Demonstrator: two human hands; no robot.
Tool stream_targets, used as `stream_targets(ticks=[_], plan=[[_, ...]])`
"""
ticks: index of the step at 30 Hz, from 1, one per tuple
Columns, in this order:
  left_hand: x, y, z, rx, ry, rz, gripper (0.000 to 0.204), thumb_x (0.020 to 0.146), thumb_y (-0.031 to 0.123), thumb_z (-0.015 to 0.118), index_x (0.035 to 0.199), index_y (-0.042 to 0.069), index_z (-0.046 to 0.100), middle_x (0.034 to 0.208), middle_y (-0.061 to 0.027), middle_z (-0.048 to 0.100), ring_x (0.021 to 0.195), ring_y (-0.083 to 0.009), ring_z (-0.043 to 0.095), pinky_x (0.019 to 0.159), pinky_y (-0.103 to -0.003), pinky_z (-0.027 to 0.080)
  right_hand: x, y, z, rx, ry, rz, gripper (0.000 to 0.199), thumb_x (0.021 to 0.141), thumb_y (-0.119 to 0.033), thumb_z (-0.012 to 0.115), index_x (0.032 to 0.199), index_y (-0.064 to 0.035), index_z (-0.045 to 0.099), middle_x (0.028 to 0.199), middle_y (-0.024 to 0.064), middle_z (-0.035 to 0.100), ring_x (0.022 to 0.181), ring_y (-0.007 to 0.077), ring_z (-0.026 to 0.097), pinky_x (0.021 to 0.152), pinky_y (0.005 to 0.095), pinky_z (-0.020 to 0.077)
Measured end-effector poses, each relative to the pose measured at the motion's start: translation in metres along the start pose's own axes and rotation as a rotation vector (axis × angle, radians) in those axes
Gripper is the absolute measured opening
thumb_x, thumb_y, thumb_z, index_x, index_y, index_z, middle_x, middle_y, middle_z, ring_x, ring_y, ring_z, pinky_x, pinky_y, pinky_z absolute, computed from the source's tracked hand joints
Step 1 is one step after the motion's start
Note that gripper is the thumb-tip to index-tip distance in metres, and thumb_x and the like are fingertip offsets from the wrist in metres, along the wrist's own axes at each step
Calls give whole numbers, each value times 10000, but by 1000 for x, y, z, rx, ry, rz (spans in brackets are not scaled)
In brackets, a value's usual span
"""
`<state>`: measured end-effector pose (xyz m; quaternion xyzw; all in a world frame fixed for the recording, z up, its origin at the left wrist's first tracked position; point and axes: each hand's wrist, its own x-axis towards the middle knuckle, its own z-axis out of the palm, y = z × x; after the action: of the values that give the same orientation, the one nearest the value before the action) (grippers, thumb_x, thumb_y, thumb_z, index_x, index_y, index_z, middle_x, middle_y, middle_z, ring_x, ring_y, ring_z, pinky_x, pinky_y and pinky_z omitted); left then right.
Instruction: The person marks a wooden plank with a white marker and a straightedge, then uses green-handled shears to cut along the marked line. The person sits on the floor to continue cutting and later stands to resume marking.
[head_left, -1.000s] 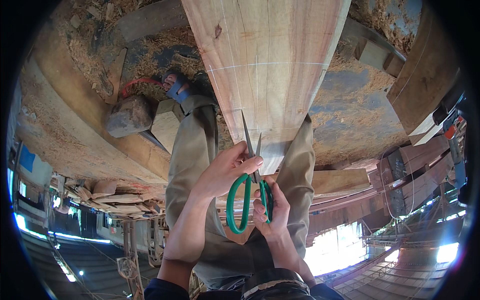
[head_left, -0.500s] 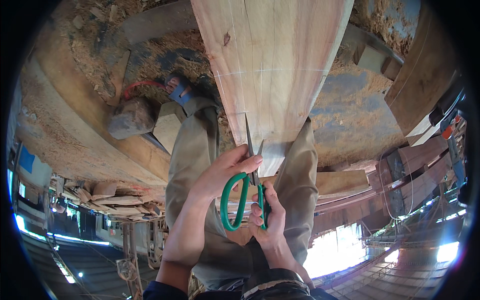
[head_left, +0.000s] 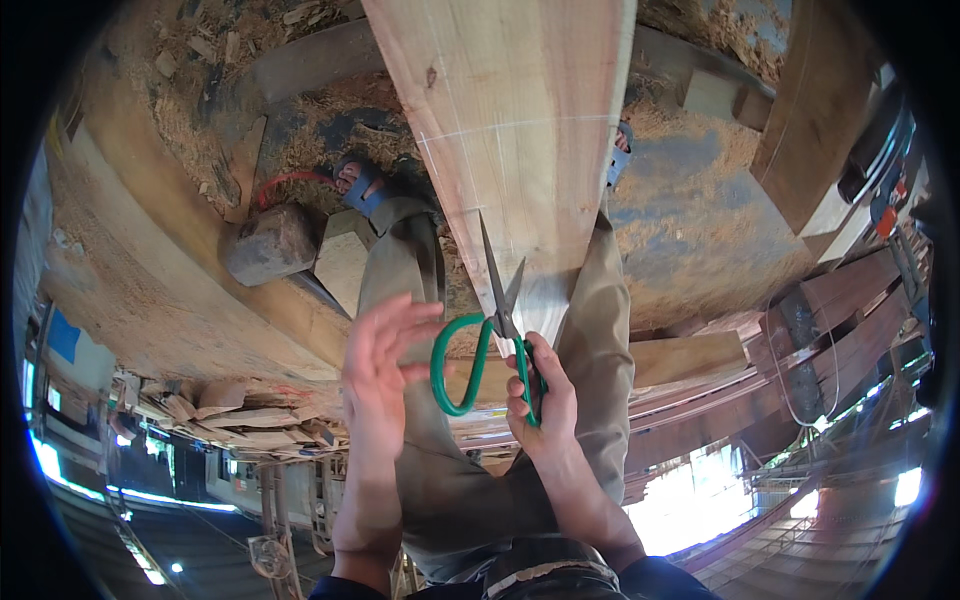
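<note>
My right hand (head_left: 546,398) grips one green handle loop of a pair of scissors (head_left: 502,322). Their dark blades stand apart and point away from me over the near end of a long wooden board (head_left: 515,90). Whether the longer blade's tip touches the wood, I cannot tell. Thin white lines run along and across the board, which lies between my legs. My left hand (head_left: 380,365), slightly blurred, is off the scissors with its fingers apart, just left of the free green loop.
Wood shavings cover the ground. A rough dark block (head_left: 268,243) and a pale wood block (head_left: 345,255) sit by my left foot (head_left: 358,182). A broad plank (head_left: 815,130) leans at the right. Behind it are stacked reddish beams (head_left: 850,290).
My left hand has let go of the scissors' blades and drawn back to the left, its fingers spreading. The scissors stay in my right hand. The board appears shifted left in view.
</note>
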<state>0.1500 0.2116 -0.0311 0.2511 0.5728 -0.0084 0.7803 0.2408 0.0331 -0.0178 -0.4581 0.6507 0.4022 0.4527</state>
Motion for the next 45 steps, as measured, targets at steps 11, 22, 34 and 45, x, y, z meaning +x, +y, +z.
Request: stream_targets(ticks=[11, 22, 34, 45], plan=[[-17, -8, 81, 677, 123, 153, 725, 862, -62, 780, 1489, -13, 418, 1486, -233, 528, 1172, -293, 695, 873, -359, 637, 22, -16, -22, 81, -256, 167, 334, 1095, -195, 512, 1413, -92, 529, 897, 102, 693, 603, 145, 611, 448, 239, 442], [-2, -24, 78, 802, 128, 309, 313, 856, -81, 742, 1067, -20, 519, 1318, -247, 625, 1114, -302, 728, 840, -339, 676, 29, -24, -28, 119, -289, 226, 293, 1099, -167, 484, 1369, -81, 560, 855, 128, 690, 559, 183, 600, 426, 264, 437], [-7, -34, 78, 821, 134, 330, 320, 849, -92, 745, 1080, -20, 536, 1374, -250, 593, 1161, -312, 708, 880, -342, 656, 46, -28, -42, 124, -341, 271, 306, 1108, -189, 485, 1385, -80, 556, 865, 158, 691, 540, 184, 604, 401, 259, 457], [36, 27, 69, 566, 197, 233, 658, 1126, 439, 306, 1625, 10, 305, 1697, -171, 290, 1591, -308, 203, 1292, -491, 96, 36, -27, -33, 119, -272, 243, 296, 1112, -166, 454, 1375, -78, 558, 857, 173, 686, 543, 201, 602, 404, 262, 437]])
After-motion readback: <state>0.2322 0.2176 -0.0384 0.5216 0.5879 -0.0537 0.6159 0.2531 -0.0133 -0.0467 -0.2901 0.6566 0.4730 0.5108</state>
